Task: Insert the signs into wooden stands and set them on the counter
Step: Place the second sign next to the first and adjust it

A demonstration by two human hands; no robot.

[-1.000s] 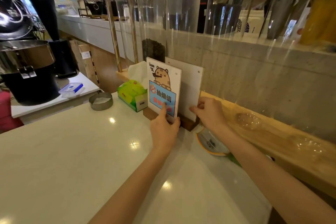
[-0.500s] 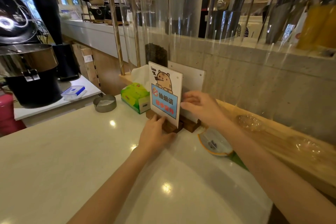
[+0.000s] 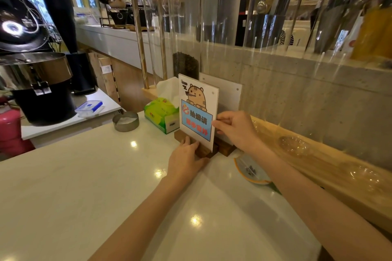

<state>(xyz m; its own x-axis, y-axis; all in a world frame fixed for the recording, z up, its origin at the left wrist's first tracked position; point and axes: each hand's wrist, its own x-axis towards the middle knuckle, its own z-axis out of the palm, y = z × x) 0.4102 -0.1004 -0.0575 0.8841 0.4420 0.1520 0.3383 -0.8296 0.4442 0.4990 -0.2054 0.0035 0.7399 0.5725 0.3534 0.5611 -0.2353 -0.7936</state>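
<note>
A sign with a cartoon tiger and a blue panel stands upright in a dark wooden stand on the white counter. My left hand rests against the front of that stand, fingers on the wood. My right hand pinches the sign's right edge. Behind it a second sign, plain white from this side, stands in another wooden stand against the concrete wall.
A green tissue box and a round metal ashtray sit left of the signs. A small dish lies to the right by a wooden ledge. A coffee roaster stands far left.
My left hand slid down from the sign's face to the wooden stand. My right hand moved from the rear sign to the front sign's right edge.
</note>
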